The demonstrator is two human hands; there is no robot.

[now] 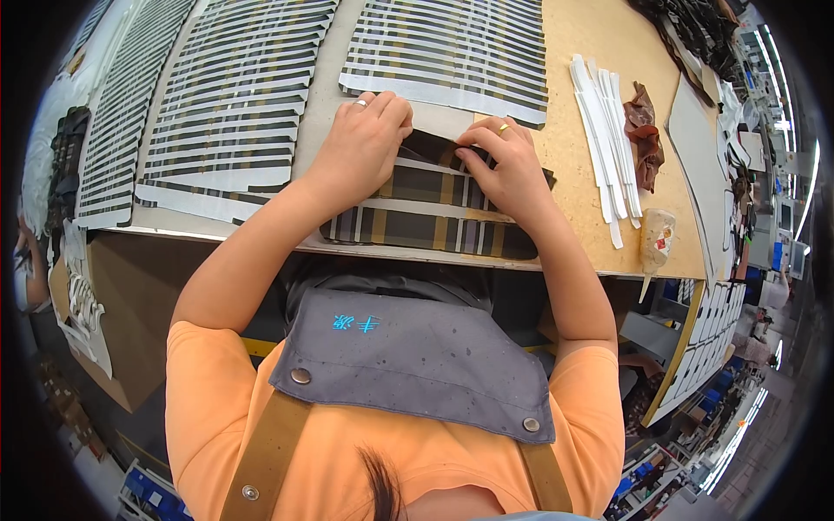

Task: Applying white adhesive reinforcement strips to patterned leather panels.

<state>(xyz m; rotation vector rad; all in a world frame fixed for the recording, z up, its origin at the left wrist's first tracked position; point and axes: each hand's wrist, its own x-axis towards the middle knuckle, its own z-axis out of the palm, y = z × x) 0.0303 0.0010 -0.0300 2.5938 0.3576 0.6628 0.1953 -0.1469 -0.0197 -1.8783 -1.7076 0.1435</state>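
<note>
My left hand (368,146) and my right hand (502,159) pinch a dark plaid strip (431,147) between thumbs and fingers, one hand toward each end. The strip is bent up along its upper edge, and the fingertips cover parts of it. Below it lie more plaid pieces (417,182) with pale bands along their edges. Closest to the table's front edge is another plaid piece (423,231). Just beyond my hands begins an overlapping row of plaid pieces with white strips (443,84).
More overlapping rows of plaid pieces (228,98) cover the table's left side. To the right lie white strips (606,143), a crumpled brown scrap (644,140) and a plastic bottle with a thin nozzle (657,241). A cardboard box (143,293) stands below the table.
</note>
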